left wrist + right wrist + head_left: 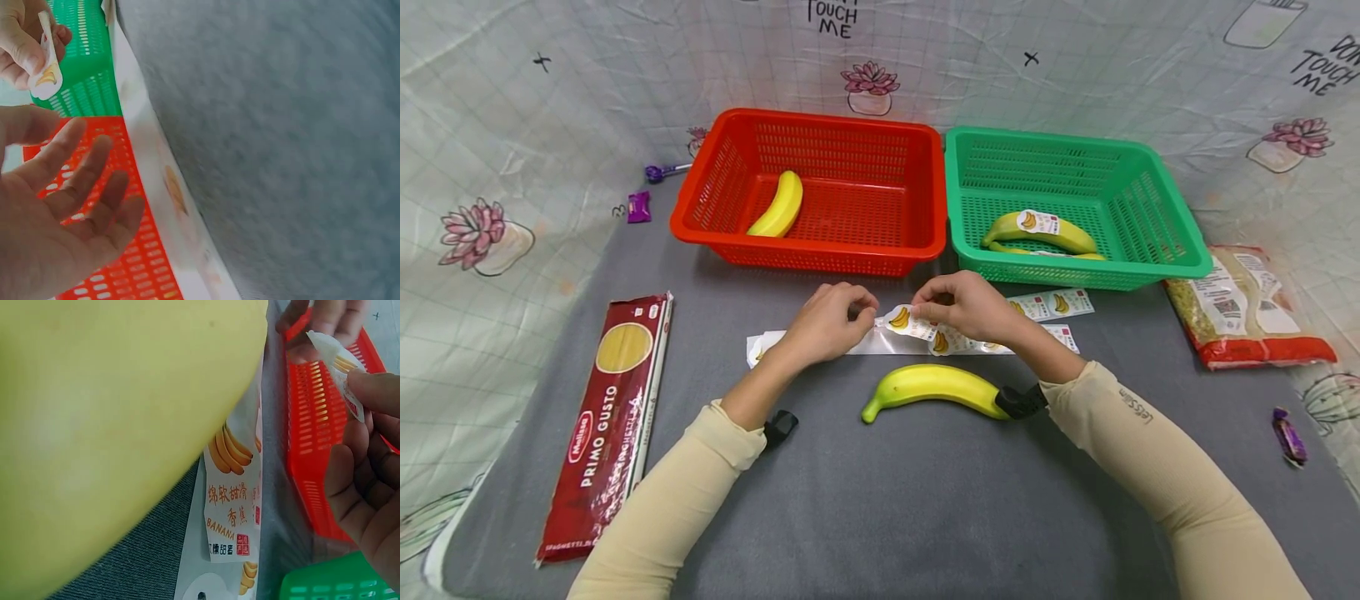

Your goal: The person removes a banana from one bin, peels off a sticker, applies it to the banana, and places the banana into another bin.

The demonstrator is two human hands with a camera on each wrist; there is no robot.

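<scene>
Over a grey bench (pixel 925 500), a person's right hand (pixel 964 305) pinches a banana sticker (pixel 901 317) by its edge between thumb and fingertips, lifting it off the strip of backing paper (pixel 820 342) that lies flat in front of two baskets. The left hand (pixel 829 319) hovers just beside the sticker; in the left wrist view its fingers are spread and relaxed, holding nothing. A bare banana (pixel 934 387) lies on the bench just below the strip, close to the right forearm. Behind, a red basket (pixel 820 125) holds one plain banana (pixel 779 204), and a green basket (pixel 1150 167) beside it holds a labelled banana (pixel 1037 232). A spaghetti pack (pixel 606 421) lies well to the left. With only a fingertip grip, the limp sticker could well fold onto itself or cling to a finger, and with no hand steadying it, the backing strip may lift along with it.
</scene>
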